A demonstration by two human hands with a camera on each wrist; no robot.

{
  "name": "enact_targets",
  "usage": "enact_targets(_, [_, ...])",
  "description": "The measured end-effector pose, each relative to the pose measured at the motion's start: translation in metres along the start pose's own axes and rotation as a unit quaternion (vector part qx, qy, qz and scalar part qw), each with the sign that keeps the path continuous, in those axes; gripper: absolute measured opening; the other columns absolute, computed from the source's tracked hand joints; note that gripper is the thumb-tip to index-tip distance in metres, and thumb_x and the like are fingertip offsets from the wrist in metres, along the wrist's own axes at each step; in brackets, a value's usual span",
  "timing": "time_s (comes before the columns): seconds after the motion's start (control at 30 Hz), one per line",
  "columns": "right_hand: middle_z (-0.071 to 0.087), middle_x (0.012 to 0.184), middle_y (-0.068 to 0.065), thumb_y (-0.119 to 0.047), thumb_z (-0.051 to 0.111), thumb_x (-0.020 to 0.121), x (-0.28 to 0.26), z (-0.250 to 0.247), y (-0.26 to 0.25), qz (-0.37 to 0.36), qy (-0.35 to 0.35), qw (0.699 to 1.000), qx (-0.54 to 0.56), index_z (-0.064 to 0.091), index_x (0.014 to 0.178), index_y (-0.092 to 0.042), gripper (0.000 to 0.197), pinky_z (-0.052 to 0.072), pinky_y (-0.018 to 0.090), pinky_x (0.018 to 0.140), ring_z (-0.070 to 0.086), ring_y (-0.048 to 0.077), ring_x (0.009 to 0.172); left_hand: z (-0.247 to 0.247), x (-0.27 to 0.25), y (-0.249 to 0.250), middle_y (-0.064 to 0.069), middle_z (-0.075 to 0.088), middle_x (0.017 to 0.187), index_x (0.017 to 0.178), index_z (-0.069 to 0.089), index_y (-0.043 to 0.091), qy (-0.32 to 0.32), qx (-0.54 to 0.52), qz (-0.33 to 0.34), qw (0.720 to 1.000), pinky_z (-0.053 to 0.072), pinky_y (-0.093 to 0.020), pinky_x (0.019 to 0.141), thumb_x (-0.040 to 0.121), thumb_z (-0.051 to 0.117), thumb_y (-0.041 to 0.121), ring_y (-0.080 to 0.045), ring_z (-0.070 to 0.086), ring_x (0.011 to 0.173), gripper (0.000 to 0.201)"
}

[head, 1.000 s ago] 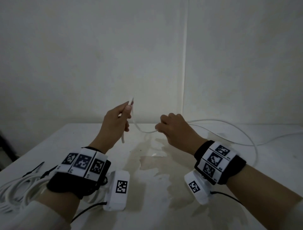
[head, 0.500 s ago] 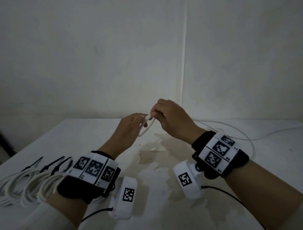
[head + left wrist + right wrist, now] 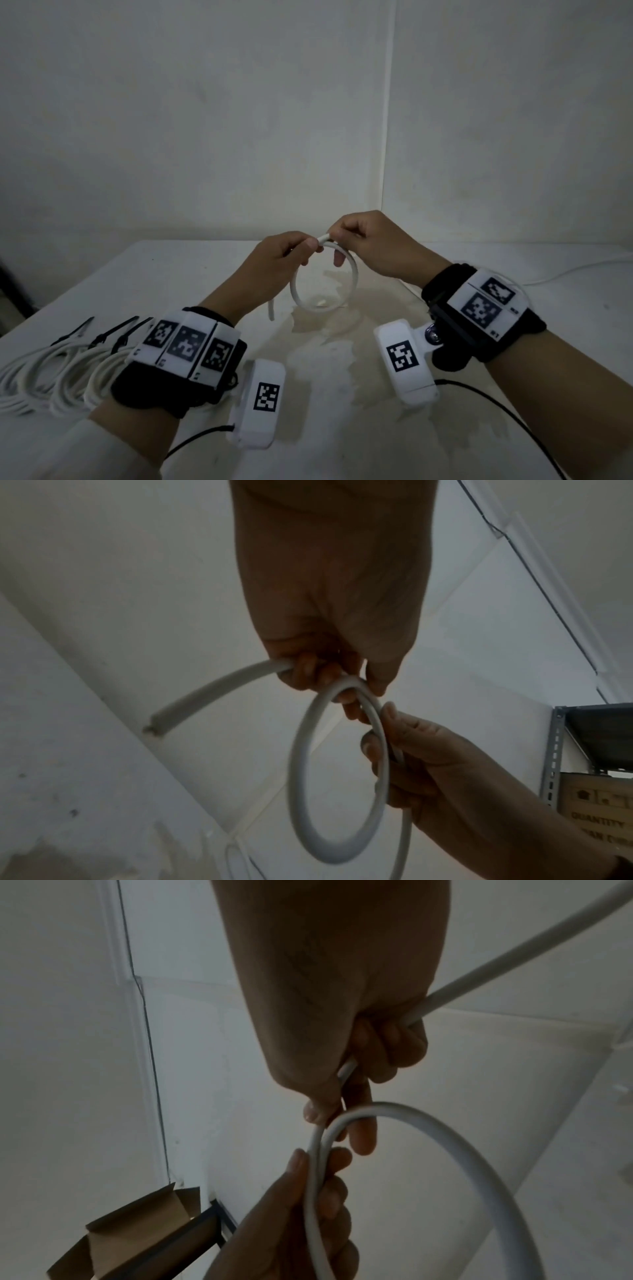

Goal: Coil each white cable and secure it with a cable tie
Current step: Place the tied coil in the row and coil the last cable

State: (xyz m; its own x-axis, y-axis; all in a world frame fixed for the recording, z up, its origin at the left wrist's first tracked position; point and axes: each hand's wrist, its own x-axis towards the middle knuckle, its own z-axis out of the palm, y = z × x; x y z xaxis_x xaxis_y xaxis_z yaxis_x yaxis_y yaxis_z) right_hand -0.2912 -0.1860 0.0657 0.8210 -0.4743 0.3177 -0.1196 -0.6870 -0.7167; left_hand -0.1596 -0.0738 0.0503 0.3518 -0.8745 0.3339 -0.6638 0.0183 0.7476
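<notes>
A white cable (image 3: 323,301) hangs as one round loop above the middle of the table. My left hand (image 3: 291,248) pinches the top of the loop between thumb and fingers, and the cable's cut end (image 3: 271,310) sticks down past my left palm. My right hand (image 3: 356,236) grips the cable right beside the left one, and the rest of the cable (image 3: 561,272) trails off to the right across the table. In the left wrist view the loop (image 3: 337,777) hangs below my left hand (image 3: 329,674). The right wrist view shows the cable (image 3: 514,961) running out of my right hand (image 3: 352,1085).
Several coiled white cables (image 3: 51,373) bound with black cable ties (image 3: 114,334) lie at the table's left edge. The white table (image 3: 325,394) has a stained patch in the middle. Bare walls stand behind. A cardboard box (image 3: 130,1229) and metal shelving (image 3: 561,750) show in the wrist views.
My hands came together from apart. The right hand brought the cable up to the left hand and a round loop has formed below them. The view tilted down, showing more tied coils.
</notes>
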Motion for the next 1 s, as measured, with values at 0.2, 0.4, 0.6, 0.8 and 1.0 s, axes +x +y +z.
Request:
enact_targets(0.2, [0.071,0.077,0.003,-0.016,0.045,0.096,-0.005,-0.004,0.002,0.028,0.011,0.997,0.075,0.064,0.088,-0.011,0.022,0.033,0.012,0.048,0.042,0.000,0.043,-0.004,0.003,0.000,0.007,0.051,0.065,0.086,0.066,0.014,0.028,0.042,0.011,0.999,0.033,-0.011,0.052,0.092,0.051,0.028,-0.002,0.042,0.053,0.021])
enact_targets(0.4, [0.071,0.080,0.004,-0.019,0.047,0.095,-0.006,-0.005,0.001,0.045,0.027,0.992,0.118,0.066,0.092,-0.010,0.021,0.029,0.007,0.041,0.037,0.001,0.038,-0.003,0.007,0.000,0.007,0.053,0.065,0.080,0.066,0.017,0.072,0.032,0.020,0.997,0.033,-0.010,0.053,0.090,0.056,0.030,0.000,0.043,0.053,0.019])
enact_targets(0.6, [0.069,0.068,-0.005,-0.020,0.054,0.092,-0.007,0.000,0.006,0.031,0.042,0.996,0.078,0.068,0.080,-0.011,0.021,0.041,0.013,0.050,0.048,0.003,0.045,0.002,0.004,0.003,0.011,0.056,0.067,0.088,0.069,0.014,0.059,0.057,0.021,0.996,0.034,-0.006,0.051,0.089,0.057,0.028,0.009,0.046,0.048,0.019])
enact_targets(0.8, [0.071,0.069,0.001,-0.017,0.055,0.090,-0.010,-0.001,0.017,0.052,0.087,0.992,0.080,0.066,0.071,-0.009,0.023,0.043,0.019,0.048,0.053,0.009,0.042,-0.016,-0.002,0.000,-0.010,0.063,0.082,0.095,0.067,0.002,0.023,-0.069,-0.139,0.988,0.054,-0.019,0.064,0.096,0.039,0.013,-0.017,0.063,0.069,0.030])
enact_targets(1.0, [0.070,0.068,0.005,-0.016,0.055,0.090,-0.009,-0.001,0.022,0.059,0.123,0.986,0.096,0.064,0.069,-0.011,0.023,0.041,0.017,0.046,0.053,0.008,0.040,-0.017,-0.011,0.003,-0.005,0.066,0.078,0.096,0.065,0.005,-0.014,-0.201,-0.136,0.970,0.055,-0.016,0.063,0.091,0.051,0.003,-0.005,0.066,0.064,0.015])
